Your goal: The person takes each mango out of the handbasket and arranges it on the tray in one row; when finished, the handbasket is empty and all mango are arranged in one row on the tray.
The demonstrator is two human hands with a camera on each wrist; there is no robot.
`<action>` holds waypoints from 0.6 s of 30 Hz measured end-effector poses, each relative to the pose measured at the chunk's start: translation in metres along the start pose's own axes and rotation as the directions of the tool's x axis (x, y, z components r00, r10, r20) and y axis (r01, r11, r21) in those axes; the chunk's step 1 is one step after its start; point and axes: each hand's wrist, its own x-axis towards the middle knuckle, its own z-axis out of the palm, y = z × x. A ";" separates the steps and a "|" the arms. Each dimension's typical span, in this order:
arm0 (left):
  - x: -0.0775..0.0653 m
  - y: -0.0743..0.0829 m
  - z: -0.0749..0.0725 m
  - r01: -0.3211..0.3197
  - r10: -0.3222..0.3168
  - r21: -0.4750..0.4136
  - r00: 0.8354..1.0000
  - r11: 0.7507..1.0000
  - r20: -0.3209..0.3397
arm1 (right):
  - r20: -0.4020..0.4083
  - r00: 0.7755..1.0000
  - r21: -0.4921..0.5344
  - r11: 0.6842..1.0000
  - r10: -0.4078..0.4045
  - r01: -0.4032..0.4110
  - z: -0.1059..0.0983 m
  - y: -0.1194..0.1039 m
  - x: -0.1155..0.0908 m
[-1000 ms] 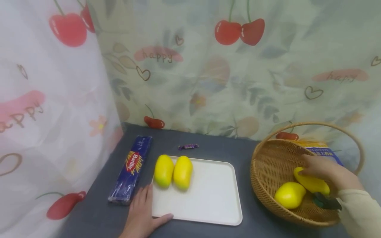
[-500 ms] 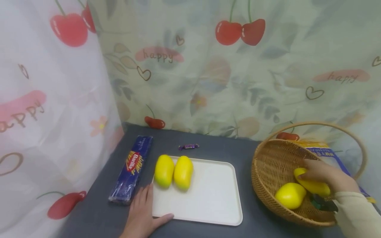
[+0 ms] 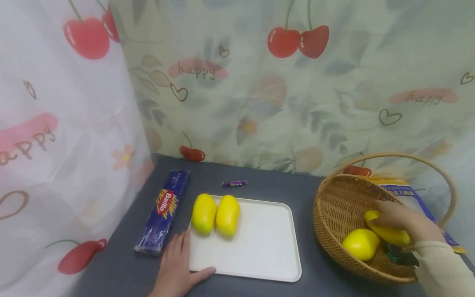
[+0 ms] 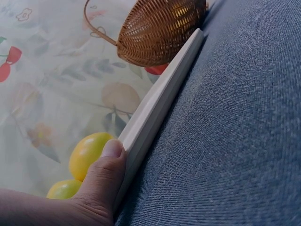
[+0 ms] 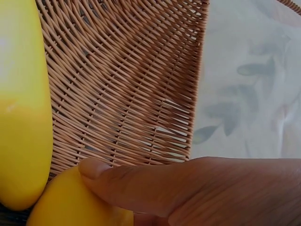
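My left hand (image 3: pixel 176 264) lies at the near left corner of a white tray (image 3: pixel 265 241), fingers straight along its left side. In the left wrist view the thumb (image 4: pixel 106 172) touches the tray's edge. Two yellow mangoes (image 3: pixel 204 214) stand side by side at the tray's left end. Inside the wicker basket (image 3: pixel 320 225), my right hand (image 3: pixel 402 218) grips a yellow mango (image 3: pixel 389 235), the thumb lying on it in the right wrist view. Another mango (image 3: pixel 361 244) touches it. A dark green object (image 3: pixel 401 256) by my right sleeve is partly hidden; its kind is unclear.
A blue Barilla spaghetti pack (image 3: pixel 163 212) lies left of the tray, and a purple wrapped candy (image 3: pixel 234 183) lies behind it. The basket's tall handle (image 3: pixel 402 154) arches above my right hand. Beyond the basket is a blue and yellow bag (image 3: pixel 404 191). A patterned curtain (image 3: pixel 241 95) closes the back.
My right hand has shifted slightly left and lower over the mango, which has moved a little with it. My left hand and the tray stay in place.
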 end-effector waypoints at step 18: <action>0.001 0.001 -0.001 0.017 -0.017 0.000 1.000 1.000 0.016 | -0.104 0.994 0.014 1.000 -0.023 0.024 -0.006 -0.014 -0.004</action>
